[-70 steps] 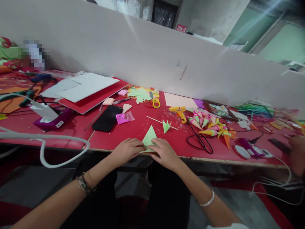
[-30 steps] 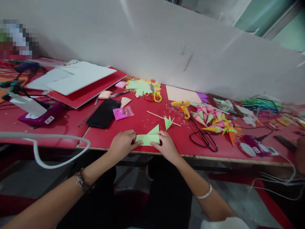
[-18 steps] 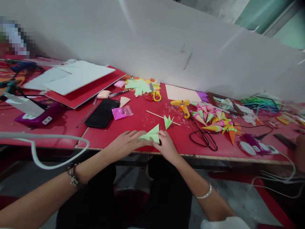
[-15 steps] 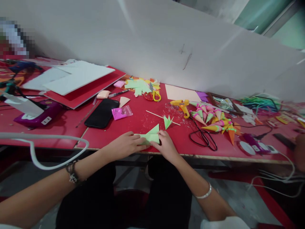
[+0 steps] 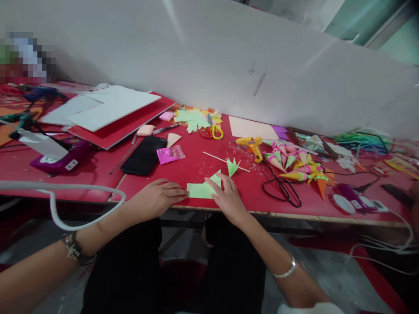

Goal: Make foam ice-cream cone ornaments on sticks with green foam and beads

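A light green sheet of paper (image 5: 198,190) lies near the table's front edge, with a pointed part rising at its upper right. My left hand (image 5: 161,197) rests at the paper's left end, fingers stretched out and fingertips at its edge. Over the right part is my right hand (image 5: 228,195), its fingers spread and touching the paper. Just beyond the right hand stands a small spiky green paper piece (image 5: 233,167), beside a thin wooden stick (image 5: 212,156).
A yellow glue gun (image 5: 251,145) with a looped black cord lies ahead right, near several paper cones (image 5: 285,155). Left are a black phone (image 5: 144,155) and a pink packet (image 5: 170,154). Scissors (image 5: 217,132) lie by paper scraps (image 5: 193,119). A white tube (image 5: 88,185) crosses the left front.
My left hand has slid left to the paper's end, uncovering more of it. My right hand's fingers have opened and moved over the paper. The view has shifted slightly.
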A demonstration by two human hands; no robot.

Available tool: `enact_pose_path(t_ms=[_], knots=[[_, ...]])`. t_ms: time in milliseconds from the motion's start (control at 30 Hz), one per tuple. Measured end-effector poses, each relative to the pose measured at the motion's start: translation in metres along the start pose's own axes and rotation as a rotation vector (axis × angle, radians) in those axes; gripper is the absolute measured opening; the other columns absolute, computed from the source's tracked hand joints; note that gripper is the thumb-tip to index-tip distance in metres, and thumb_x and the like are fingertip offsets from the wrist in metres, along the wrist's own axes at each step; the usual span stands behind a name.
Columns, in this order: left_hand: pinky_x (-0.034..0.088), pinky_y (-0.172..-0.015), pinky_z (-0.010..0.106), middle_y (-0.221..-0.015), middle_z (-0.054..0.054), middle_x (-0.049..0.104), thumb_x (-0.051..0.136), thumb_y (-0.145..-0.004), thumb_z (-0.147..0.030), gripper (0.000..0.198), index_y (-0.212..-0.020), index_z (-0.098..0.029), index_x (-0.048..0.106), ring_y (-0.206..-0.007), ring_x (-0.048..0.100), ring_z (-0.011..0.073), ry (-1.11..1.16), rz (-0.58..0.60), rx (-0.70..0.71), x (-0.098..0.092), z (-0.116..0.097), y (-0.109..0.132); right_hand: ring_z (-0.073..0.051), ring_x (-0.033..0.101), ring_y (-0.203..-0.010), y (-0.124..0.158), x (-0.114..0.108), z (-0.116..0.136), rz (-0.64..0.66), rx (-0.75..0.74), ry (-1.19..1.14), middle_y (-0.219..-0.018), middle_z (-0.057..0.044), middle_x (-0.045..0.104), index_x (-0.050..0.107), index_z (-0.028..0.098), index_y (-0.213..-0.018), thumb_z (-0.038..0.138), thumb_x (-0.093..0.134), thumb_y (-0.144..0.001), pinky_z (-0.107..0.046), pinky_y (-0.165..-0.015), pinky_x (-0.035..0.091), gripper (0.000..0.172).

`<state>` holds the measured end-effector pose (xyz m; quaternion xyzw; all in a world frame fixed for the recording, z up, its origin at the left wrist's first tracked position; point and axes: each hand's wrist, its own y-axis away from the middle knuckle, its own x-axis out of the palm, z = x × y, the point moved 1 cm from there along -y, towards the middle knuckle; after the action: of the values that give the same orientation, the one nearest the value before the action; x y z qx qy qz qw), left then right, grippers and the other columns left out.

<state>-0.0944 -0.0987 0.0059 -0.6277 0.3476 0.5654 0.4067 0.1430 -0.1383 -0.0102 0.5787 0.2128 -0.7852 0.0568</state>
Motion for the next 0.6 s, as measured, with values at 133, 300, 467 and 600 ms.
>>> enact_pose_path(t_ms=[133, 300, 467, 600], knots=[[0.032, -0.087, 0.027, -0.112, 0.001, 0.058, 0.041, -0.08, -0.015, 0.037, -0.114, -0.028, 0.05, -0.101, 0.05, 0.0132, 0.006, 0.004, -0.01, 0.0, -0.001, -0.001, -0.028, 0.019, -0.126, -0.002, -0.004, 0.005, 0.129, -0.213, 0.121, -0.138, 0.001, 0.023, 0.04, 0.043, -0.118, 0.009, 0.045, -0.08, -0.051, -0.098, 0.024, 0.051], [0.033, -0.085, 0.027, -0.112, 0.0, 0.058, 0.039, -0.08, -0.014, 0.038, -0.115, -0.027, 0.05, -0.1, 0.05, 0.014, -0.006, -0.006, -0.016, 0.0, -0.001, 0.0, -0.027, 0.021, -0.126, 0.003, -0.007, -0.001, 0.174, -0.255, 0.132, -0.14, 0.003, 0.021, 0.036, 0.045, -0.121, 0.01, 0.045, -0.08, -0.049, -0.098, 0.026, 0.054], [0.032, -0.087, 0.028, -0.115, 0.0, 0.056, 0.036, -0.082, -0.015, 0.041, -0.119, -0.027, 0.046, -0.102, 0.048, 0.015, -0.012, 0.016, -0.006, 0.002, 0.0, 0.001, -0.027, 0.023, -0.124, 0.019, -0.015, -0.014, 0.188, -0.225, 0.149, -0.138, 0.0, 0.025, 0.039, 0.039, -0.122, 0.004, 0.044, -0.077, -0.046, -0.098, 0.028, 0.057], [0.03, -0.089, 0.028, -0.117, -0.001, 0.054, 0.035, -0.082, -0.015, 0.041, -0.12, -0.026, 0.045, -0.104, 0.047, 0.0151, -0.003, 0.024, -0.005, 0.003, 0.0, 0.002, -0.026, 0.024, -0.124, 0.029, -0.024, -0.022, 0.219, -0.181, 0.152, -0.137, -0.002, 0.029, 0.043, 0.035, -0.121, 0.003, 0.044, -0.074, -0.046, -0.098, 0.027, 0.056]])
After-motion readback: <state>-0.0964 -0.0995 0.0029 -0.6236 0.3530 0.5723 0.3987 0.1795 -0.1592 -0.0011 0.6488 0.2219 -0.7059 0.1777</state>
